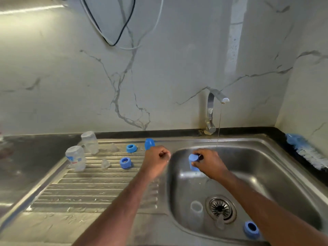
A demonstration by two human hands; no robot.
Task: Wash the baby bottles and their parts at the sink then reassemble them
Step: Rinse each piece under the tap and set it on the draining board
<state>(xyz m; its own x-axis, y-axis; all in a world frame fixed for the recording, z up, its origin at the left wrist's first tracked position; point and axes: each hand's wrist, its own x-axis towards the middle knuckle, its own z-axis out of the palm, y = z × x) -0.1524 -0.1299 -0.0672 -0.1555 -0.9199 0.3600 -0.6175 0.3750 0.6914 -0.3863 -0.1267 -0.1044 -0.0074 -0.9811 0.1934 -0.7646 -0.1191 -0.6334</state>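
Head view. Right hand (207,163) holds a blue cap (193,162) over the left part of the sink basin (266,167), thumb and fingers pinched around its body. The cap sits left of the thin water stream (218,132) falling from the tap (211,110), not under it. Left hand (158,157) hangs over the divide between drainboard and basin, fingers curled into a loose fist; nothing visible inside it.

Drainboard (92,189): two clear bottle bodies standing inverted, rear bottle (90,142) and front bottle (76,158). Beside them two clear teats, rear teat (113,147) and front teat (106,163); two blue collar rings, rear ring (131,148) and front ring (125,162); a second blue cap (149,143) just behind the left hand.

Basin floor: a clear bottle lying beside the drain, its open mouth (196,206) toward the camera, and a third blue ring (250,228) at the near right. Bottle brush (305,150) rests on the counter edge at far right.

Judgement: washing stage, rinse of one cap in hand; two sets look done and draining, the third set partly unwashed. Next move calls for setting this cap on the drainboard by the other, then taking up the bottle or ring from the basin. Reassembly not yet begun.
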